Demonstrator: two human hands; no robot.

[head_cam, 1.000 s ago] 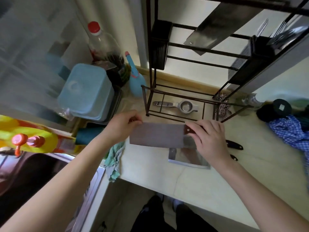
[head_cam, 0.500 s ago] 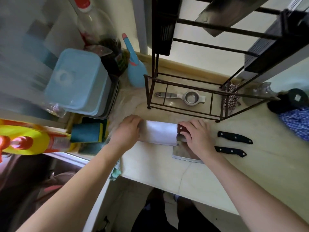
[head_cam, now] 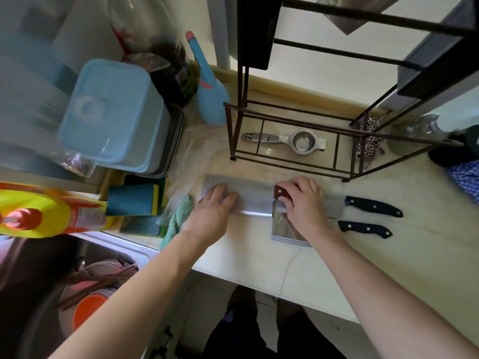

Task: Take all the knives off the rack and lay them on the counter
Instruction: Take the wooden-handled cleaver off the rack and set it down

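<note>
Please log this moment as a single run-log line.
step: laying cleaver on counter | left hand: flat on blade | right hand: on handle

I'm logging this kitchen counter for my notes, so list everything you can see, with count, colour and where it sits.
cleaver: 1, steel blade, reddish-brown handle, flat on counter under both hands
black-handled knives: 2, right of the hands, blades partly hidden
counter: 1, cream
rack: 1, dark metal, behind the cleaver
squeezer: 1, silver, on the counter inside the rack's base frame
blade on rack: 1, steel, top edge
spray bottle: 1, blue, left of rack
lidded tub: 1, light blue, far left
sponges: 2, teal and yellow, by sink
sink: 1, steel, holding dishes
checked cloth: 1, blue, right edge
left hand: on blade
right hand: on handle
</note>
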